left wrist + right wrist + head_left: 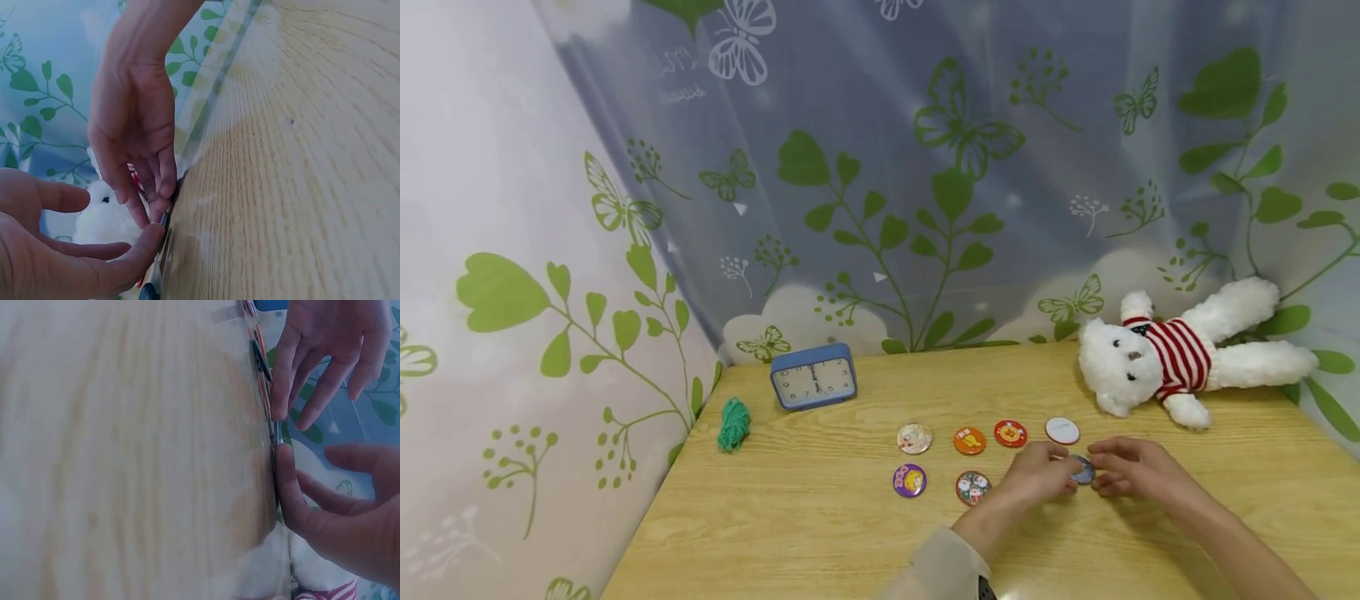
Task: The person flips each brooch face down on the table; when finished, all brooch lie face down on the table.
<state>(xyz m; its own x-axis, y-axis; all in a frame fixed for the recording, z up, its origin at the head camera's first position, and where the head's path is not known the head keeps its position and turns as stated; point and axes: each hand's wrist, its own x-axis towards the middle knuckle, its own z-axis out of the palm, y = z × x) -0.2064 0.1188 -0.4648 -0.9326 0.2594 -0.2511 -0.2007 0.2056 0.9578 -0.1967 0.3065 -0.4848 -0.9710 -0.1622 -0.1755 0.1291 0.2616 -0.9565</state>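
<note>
A dark bluish round badge [1082, 470] lies on the table between the two hands in the head view. At its left side is the left hand [1037, 475], fingertips at the badge's edge and fingers loosely bent. From the other side the right hand [1138, 473] reaches in with its fingertips at the right edge. The left wrist view has the left hand [81, 256] low and the right hand [137, 119] above, fingertips close together at the tabletop. In the right wrist view, the right hand [350, 509] and left hand [334, 350] meet near the thin badge edge.
A white badge [1062, 430], red badge [1011, 432], orange badge [970, 441], pale patterned badge [914, 437], purple badge [910, 481] and red-rimmed badge [973, 487] lie nearby. Behind are a blue clock [814, 377], green yarn [733, 424] and a white plush bear [1183, 354].
</note>
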